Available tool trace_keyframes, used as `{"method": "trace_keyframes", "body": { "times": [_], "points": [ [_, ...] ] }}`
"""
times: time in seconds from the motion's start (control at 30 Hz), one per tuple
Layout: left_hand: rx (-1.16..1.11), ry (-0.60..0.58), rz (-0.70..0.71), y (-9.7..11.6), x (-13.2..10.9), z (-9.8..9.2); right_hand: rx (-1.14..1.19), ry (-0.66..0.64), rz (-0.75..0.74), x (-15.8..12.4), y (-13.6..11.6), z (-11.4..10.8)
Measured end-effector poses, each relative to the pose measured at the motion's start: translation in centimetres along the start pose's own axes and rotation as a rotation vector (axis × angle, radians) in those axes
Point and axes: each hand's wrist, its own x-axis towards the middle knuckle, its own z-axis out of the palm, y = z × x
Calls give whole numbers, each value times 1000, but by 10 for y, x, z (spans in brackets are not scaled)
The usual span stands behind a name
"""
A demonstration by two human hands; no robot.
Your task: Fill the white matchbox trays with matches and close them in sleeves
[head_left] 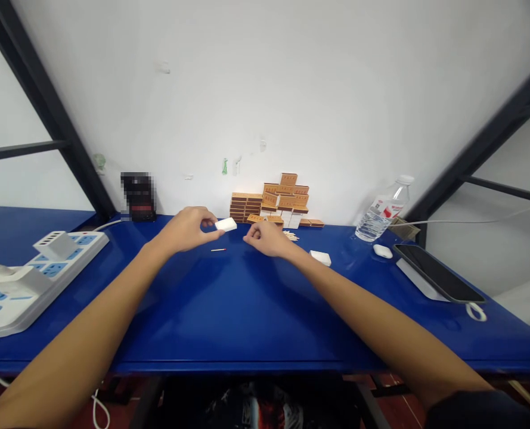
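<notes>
My left hand [188, 228] is closed on a small white matchbox [226, 224], held just above the blue table [256, 310]. My right hand [267, 238] is curled to the right of it, fingers pinched together; what they hold is too small to make out. A single match with a red head [219, 249] lies on the table below and between the two hands. Another white matchbox [321, 257] lies by my right forearm. A few loose matches [291, 236] lie behind my right hand.
Stacks of brown matchboxes [273, 202] stand against the white wall. A water bottle [383, 210], a small white case [383, 251] and a phone on a stand [439, 277] are at right. A white power strip [36, 274] is at left, a dark pixelated object [138, 196] behind.
</notes>
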Motion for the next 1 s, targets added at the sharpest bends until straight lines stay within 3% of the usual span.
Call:
{"method": "trace_keyframes", "body": {
  "times": [0.17, 0.27, 0.37, 0.47, 0.63, 0.8, 1.0],
  "points": [
    [136, -40, -58, -21, -1, -1, -16, -118, -362, 23, -27, 38],
    [153, -54, -63, -21, -2, 1, -41, -162, -408, 24, -35, 47],
    [145, -60, -38, -14, -3, 7, -87, -171, -416, 9, -32, 36],
    [135, -92, 15, -3, -4, 17, -81, -160, -382, -18, -16, 8],
    [108, -87, 217, 30, -9, 40, 120, 15, -284, -50, 22, -31],
    [60, -36, 325, 55, -17, 52, 322, 153, -180, -53, 28, -29],
    [59, -1, 337, 59, -21, 58, 636, 176, -102, -56, 12, -20]
  ]
}}
